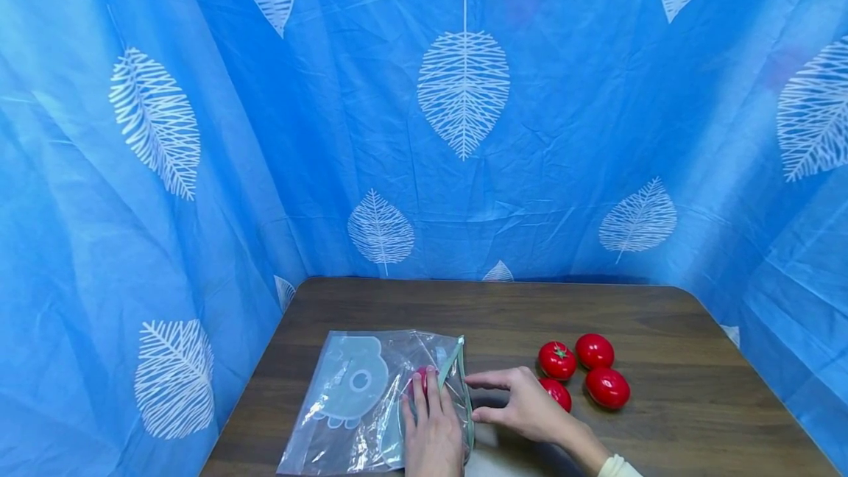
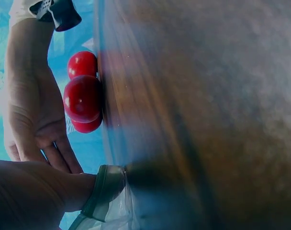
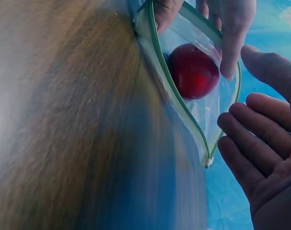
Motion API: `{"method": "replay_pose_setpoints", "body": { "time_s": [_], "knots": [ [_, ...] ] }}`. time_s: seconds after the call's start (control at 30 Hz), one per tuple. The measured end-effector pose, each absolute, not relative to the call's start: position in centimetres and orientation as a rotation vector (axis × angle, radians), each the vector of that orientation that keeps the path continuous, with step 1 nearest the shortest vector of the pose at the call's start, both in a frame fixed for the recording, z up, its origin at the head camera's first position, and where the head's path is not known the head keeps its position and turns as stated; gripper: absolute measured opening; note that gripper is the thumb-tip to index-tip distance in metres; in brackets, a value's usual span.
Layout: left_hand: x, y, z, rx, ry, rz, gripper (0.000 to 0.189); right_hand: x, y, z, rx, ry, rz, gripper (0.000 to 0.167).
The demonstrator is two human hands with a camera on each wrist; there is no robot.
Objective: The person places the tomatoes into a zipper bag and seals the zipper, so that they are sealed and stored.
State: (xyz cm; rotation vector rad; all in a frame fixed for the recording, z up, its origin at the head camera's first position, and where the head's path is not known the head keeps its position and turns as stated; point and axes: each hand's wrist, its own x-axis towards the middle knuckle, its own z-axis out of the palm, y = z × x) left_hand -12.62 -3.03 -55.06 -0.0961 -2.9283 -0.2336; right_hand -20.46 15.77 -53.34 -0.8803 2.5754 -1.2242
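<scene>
A clear zip bag [image 1: 361, 455] with a green-edged mouth lies flat, its mouth toward the right. Inside it, just behind the mouth, sits one red tomato [image 3: 194, 72]. My left hand [image 1: 433, 433] holds the bag at the mouth, the thumb inside the opening and the fingers over the top layer, above the tomato. In the right wrist view the mouth gapes between two green zip strips. My right hand [image 1: 526, 403] is beside the mouth, fingers spread and holding nothing. Right of that hand, several red tomatoes [image 1: 607, 388] sit close together, one with a green stem top [image 1: 557, 360].
Everything lies on a dark wood table [image 1: 676, 330]. A pale green animal print [image 1: 354, 374] shows on the bag's left part. Behind the table hangs a blue curtain [image 1: 563, 131] with white leaves. A pale patch [image 1: 493, 458] shows at the front edge near the bag.
</scene>
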Motion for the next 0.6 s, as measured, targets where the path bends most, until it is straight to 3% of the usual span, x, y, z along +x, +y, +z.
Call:
{"method": "replay_pose_setpoints", "body": {
  "time_s": [0.2, 0.6],
  "knots": [
    [-12.6, -3.0, -55.0, -0.095, -2.899, -0.232, 0.1, -20.0, 16.9, -53.1, -0.889, 2.543, -1.255, 0.053],
    [-12.9, -3.0, -55.1, -0.072, -2.918, -0.263, 0.099, -19.1, 19.3, -52.0, -0.86, 2.52, -1.296, 0.05]
  ]
}}
